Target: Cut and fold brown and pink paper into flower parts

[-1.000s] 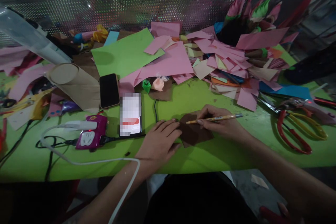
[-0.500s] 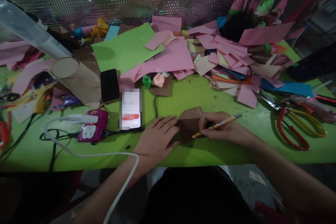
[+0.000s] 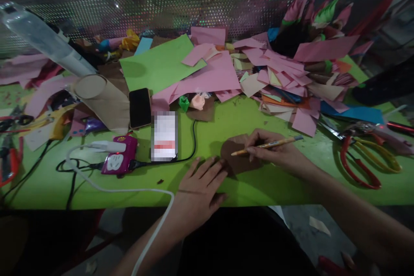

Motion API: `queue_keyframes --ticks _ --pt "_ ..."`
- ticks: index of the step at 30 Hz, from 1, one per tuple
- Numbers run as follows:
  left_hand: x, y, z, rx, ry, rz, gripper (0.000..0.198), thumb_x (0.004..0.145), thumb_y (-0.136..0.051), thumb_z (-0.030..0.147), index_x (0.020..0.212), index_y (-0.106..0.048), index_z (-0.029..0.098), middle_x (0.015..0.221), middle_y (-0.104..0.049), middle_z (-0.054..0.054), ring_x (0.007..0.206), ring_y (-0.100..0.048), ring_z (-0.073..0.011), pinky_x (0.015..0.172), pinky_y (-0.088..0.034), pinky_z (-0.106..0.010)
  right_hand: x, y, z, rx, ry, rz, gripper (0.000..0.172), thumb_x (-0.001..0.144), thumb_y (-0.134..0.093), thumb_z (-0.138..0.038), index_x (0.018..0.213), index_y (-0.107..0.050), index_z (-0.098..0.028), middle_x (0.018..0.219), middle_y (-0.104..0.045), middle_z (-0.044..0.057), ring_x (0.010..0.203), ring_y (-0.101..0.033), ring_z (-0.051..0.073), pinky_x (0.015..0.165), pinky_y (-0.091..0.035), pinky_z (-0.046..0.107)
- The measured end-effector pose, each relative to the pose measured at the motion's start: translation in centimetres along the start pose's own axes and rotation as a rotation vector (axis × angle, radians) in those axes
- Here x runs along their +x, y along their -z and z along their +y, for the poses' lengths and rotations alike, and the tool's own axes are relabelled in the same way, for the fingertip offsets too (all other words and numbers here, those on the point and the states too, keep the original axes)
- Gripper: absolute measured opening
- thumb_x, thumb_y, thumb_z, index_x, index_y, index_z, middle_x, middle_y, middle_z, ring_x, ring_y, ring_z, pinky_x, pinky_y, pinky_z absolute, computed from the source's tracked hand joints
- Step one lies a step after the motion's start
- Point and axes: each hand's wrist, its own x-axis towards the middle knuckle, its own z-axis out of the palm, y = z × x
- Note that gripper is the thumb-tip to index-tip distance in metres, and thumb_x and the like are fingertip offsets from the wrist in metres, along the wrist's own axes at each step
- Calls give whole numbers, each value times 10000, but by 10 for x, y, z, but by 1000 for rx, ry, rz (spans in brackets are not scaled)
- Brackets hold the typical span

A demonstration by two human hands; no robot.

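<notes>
Up across the brown paper (image 3: pixel 237 167) goes the pencil (image 3: pixel 270 143) — its tip sat by the lower edge half a second ago and now points at the middle of the sheet, the shaft lying flatter than it did. Whether the tip actually touches, I can't tell from where I stand. The person's right hand (image 3: pixel 278 157) has the pencil pinched between thumb and fingers, the grey end poking out beyond the knuckles to the right. On the other side, the left hand (image 3: pixel 200 183) lies palm down on the green counter (image 3: pixel 274 192), its fingers loosely spread and their tips at the paper's left edge, the thumb held apart. So the paper lies flat between the two hands, close to the counter's near edge.

A white cable (image 3: pixel 116 190) loops from a magenta socket block (image 3: pixel 132 148) and passes in front of the left wrist. Just behind the block are a lit phone (image 3: pixel 164 131), its screen blurred, and a black-screened phone (image 3: pixel 140 108). Farther back lie a big green sheet (image 3: pixel 155 69) and pink strips (image 3: pixel 283 67) in a heap. Well to the right — a red handle (image 3: pixel 345 159) and a yellow handle (image 3: pixel 368 151), side by side.
</notes>
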Motion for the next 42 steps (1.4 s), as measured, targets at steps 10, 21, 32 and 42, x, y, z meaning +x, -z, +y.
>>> queue_keyframes --ticks 10,21,32,42 --pt "-2 -3 3 -87 50 50 470 957 -534 398 1388 -490 217 1463 -537 -33 1394 -422 -224 1189 -291 -487 22 -9 3 -78 70 137 305 798 -682 -514 764 -578 -229 632 -629 -2 580 -589 154 546 -470 286" --pt "-2 -4 3 -111 49 63 445 960 -532 392 1367 -514 213 1462 -538 -33 1388 -427 -218 1200 -270 -471 20 -10 8 -156 90 147 274 827 -656 -479 776 -594 -218 656 -653 14 616 -612 173 571 -474 297" --pt "-2 -4 3 -130 64 55 406 941 -569 374 1322 -540 236 1463 -537 -8 1405 -406 -210 1204 -270 -469 20 -9 7 -151 105 134 249 817 -655 -452 756 -596 -218 633 -639 9 573 -578 153 533 -451 279" --pt "-2 -4 3 -124 64 92 363 936 -573 346 1277 -567 221 1416 -579 -25 1397 -415 -201 1203 -273 -455 7 -10 0 -128 -9 -22 192 760 -663 -359 683 -576 -206 563 -569 -19 493 -474 108 435 -341 224"
